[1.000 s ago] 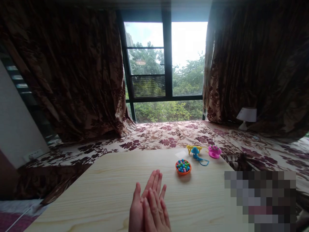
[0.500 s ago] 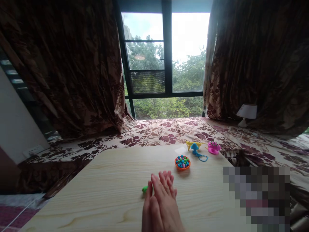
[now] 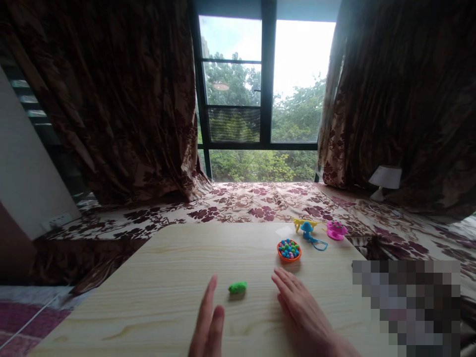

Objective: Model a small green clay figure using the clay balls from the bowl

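A small green clay figure lies on the pale wooden table, between my two hands. To its left, my left hand is held edge-on with fingers stretched and thumb apart, holding nothing. My right hand is on the other side, fingers extended and pointing up and left, also holding nothing. Just beyond my right fingertips stands an orange bowl filled with several blue, green and pink balls.
Behind the bowl are a blue mushroom-shaped figure with a blue loop, a yellow figure and a pink figure. A floral-covered ledge borders the table's far edge. A white lamp stands at right. A pixelated patch covers the lower right.
My hands were pressed together, palm to palm; now they have parted to the left and right. The green figure, partly hidden before, shows whole. The view has shifted slightly.
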The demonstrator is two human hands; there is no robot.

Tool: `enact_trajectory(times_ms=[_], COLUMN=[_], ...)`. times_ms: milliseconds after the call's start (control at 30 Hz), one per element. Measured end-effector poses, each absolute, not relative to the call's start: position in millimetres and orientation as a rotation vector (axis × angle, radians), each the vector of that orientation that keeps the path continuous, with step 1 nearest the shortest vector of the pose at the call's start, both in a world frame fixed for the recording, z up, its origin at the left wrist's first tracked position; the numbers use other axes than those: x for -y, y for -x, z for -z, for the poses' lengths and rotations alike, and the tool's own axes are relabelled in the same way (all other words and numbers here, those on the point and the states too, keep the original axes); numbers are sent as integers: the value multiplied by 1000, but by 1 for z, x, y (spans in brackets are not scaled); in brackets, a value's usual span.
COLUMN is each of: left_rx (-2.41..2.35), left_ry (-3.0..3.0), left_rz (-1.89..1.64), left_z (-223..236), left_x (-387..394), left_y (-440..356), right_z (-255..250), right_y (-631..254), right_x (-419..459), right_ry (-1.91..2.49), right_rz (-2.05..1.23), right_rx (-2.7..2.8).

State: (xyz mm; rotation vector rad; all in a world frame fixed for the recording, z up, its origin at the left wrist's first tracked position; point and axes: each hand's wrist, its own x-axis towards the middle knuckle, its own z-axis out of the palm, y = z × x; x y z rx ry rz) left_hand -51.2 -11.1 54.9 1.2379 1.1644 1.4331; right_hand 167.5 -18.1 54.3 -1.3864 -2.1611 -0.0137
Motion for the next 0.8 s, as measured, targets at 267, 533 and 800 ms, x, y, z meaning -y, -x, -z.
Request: enact_trajectory(times_ms=[267, 533, 800], left_rx=[-2187, -2298, -2274], left_ry=[-2324, -2428, -2482], left_rz=[-506, -351, -380], left_z=[-34, -33, -27], left_x=[3, 2, 0], left_y=[104, 96, 96], right_z=[-51, -34, -49], right_y=[-149, -177, -130], right_x=[22, 34, 14], right_ry=[1434, 1692, 1653], right_rz=[-20, 113, -85], right_rx=[2492, 2402, 2333])
